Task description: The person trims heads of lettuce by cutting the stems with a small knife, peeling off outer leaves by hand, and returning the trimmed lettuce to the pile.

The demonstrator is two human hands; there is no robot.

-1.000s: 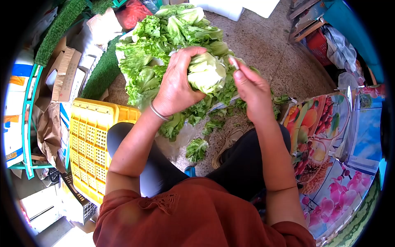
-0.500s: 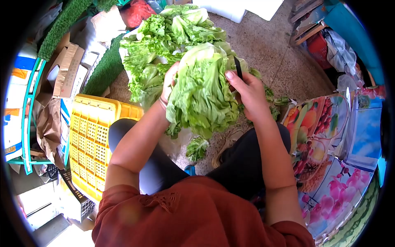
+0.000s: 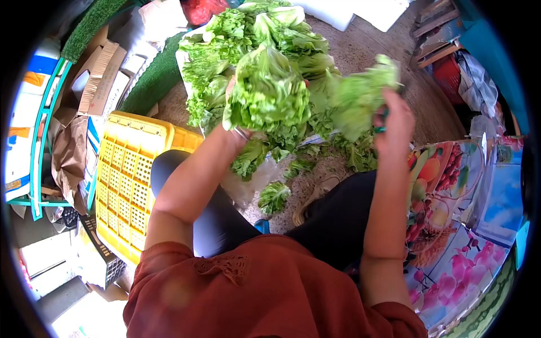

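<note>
My left hand (image 3: 230, 89) is wrapped round a head of lettuce (image 3: 268, 93), which hides most of its fingers. Off to the right, my right hand (image 3: 395, 121) grips a loose lettuce leaf (image 3: 360, 98), blurred by motion and apart from the head. A small dark and green object (image 3: 381, 128), perhaps a knife handle, shows in the same hand. Behind both hands lies a pile of lettuce (image 3: 217, 56). A small lettuce piece (image 3: 274, 197) and other loose leaves (image 3: 359, 152) rest on the floor between and beside my legs.
A yellow plastic crate (image 3: 127, 180) stands at my left, with cardboard (image 3: 101, 76) and a teal-framed rack (image 3: 42, 146) beyond it. Boxes printed with fruit and flowers (image 3: 451, 248) stand at my right. White foam pieces (image 3: 380, 12) lie at the back.
My right hand has moved right, away from the lettuce head, carrying a leaf. The head in my left hand has tipped and looks smaller. The view has shifted slightly.
</note>
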